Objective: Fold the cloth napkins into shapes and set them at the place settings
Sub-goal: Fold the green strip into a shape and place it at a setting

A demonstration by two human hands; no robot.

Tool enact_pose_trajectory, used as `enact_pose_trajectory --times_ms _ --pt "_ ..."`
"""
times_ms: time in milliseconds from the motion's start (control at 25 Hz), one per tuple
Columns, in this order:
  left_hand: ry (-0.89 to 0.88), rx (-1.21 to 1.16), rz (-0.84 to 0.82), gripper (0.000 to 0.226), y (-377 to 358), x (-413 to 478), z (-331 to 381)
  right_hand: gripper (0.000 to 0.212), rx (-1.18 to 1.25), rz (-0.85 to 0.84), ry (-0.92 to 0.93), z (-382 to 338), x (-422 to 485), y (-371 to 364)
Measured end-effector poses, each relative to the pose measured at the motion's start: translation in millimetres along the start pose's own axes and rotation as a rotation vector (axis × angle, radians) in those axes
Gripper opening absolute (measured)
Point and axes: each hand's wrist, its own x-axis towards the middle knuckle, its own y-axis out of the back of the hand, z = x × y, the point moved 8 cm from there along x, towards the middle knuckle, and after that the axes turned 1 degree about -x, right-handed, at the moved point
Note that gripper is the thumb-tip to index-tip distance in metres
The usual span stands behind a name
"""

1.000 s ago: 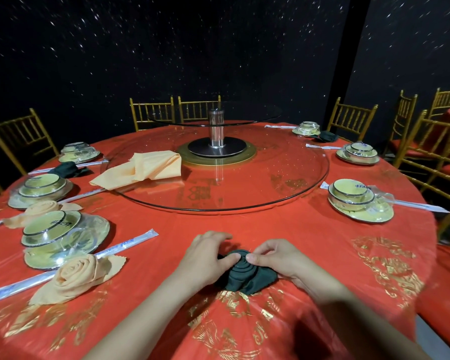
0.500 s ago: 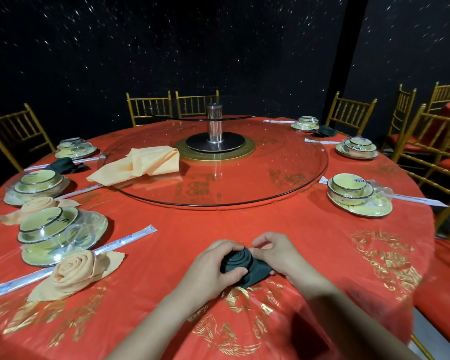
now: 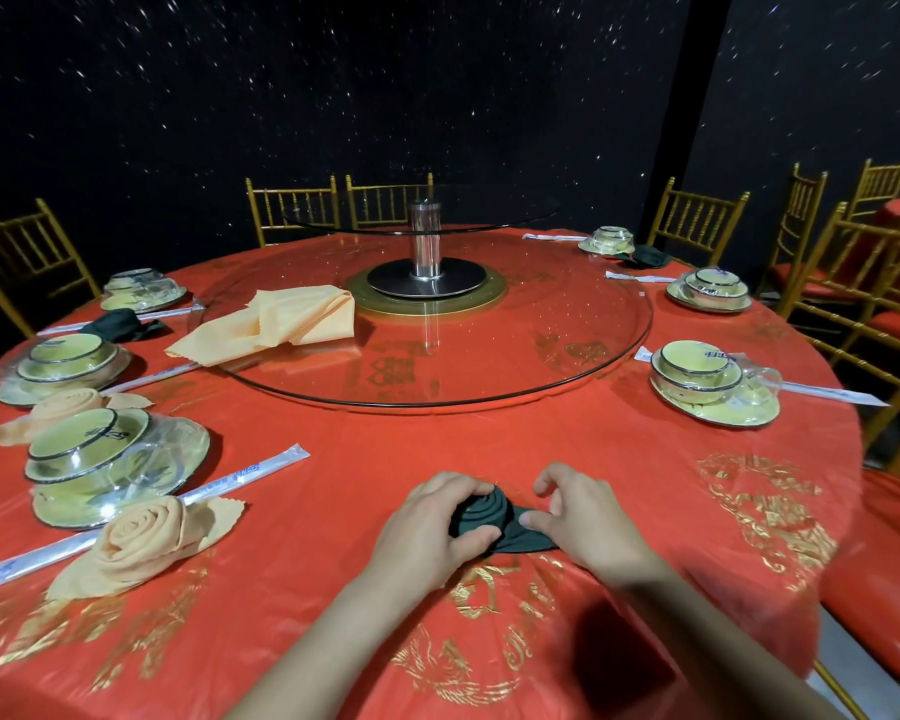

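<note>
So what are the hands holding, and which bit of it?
A dark green cloth napkin rolled into a rose shape: the left hand grips the rolled spiral, the right hand holds the flat tail beside it, thumb on top.

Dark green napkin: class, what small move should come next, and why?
Probably draw the loose tail out flat with the right hand: the left hand grips the coiled dark green napkin, and the finished peach rose napkin shows a leaf spread beside it.

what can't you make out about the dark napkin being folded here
Head view only.
dark green napkin: left side hidden under the left hand gripping it.
right hand: whether it pinches the napkin's tail is unclear.
chopstick sleeve: print too small to read.
</note>
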Motion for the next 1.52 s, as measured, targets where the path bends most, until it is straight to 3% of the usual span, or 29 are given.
enact_pose_trajectory --times_ms 120,200,280,360,520,640,880,1040,1120,1200,1280,1360,1520 --pt "0.019 0.04 -0.002 0.051 -1.9 -0.6 2.0 0.027 -0.123 0.122 0.128 -12.0 -5.0 7.2" --pt "0.087 0.006 -0.03 0.08 -1.2 -0.5 -1.4 0.026 0.003 0.191 0.329 -40.6 -13.7 11.9" --pt "0.157 -0.079 -0.094 0.113 0.0 -2.5 -9.1 0.036 0.038 0.091 0.457 -61.4 -21.5 -1.9" --pt "0.234 -0.015 -0.1 0.123 14.4 -7.0 -26.4 0.047 0.029 0.043 0.477 -61.8 -23.9 -16.4" --pt "0.455 0.054 -0.021 0.062 50.5 -16.9 -70.3 0.048 0.066 0.037 0.429 -50.4 -19.4 -19.9" --pt "0.466 0.012 -0.09 0.035 33.7 -17.9 -68.0 0.045 0.003 0.058 0.445 -55.2 -20.0 -19.2" --pt "0.49 -0.026 -0.001 0.03 38.5 -11.6 -69.1 0.044 -0.016 0.089 0.455 -55.4 -17.4 -15.2" --pt "0.462 -0.018 -0.059 0.039 26.7 -7.4 -46.2 0.038 0.024 0.012 0.473 -56.8 -16.5 -22.0" --pt "0.49 -0.047 -0.088 0.039 22.8 -4.0 -47.8 0.025 0.238 -0.032 0.376 -44.1 -11.2 -14.2" --pt "0.499 -0.075 -0.101 0.036 22.3 -2.1 -52.0 0.016 0.443 0.048 0.147 -15.0 -1.3 6.0" --pt "0.506 -0.104 -0.106 0.035 21.9 -2.3 -53.9 0.029 0.294 0.085 -0.008 4.0 2.2 14.0" --pt "0.519 -0.185 -0.091 0.033 21.2 -1.4 -52.1 0.042 0.112 -0.01 -0.025 -0.9 1.6 2.2" --pt "0.522 -0.364 -0.121 0.035 16.8 -2.2 -50.3 0.049 0.081 -0.058 -0.042 -16.5 7.5 -11.2"
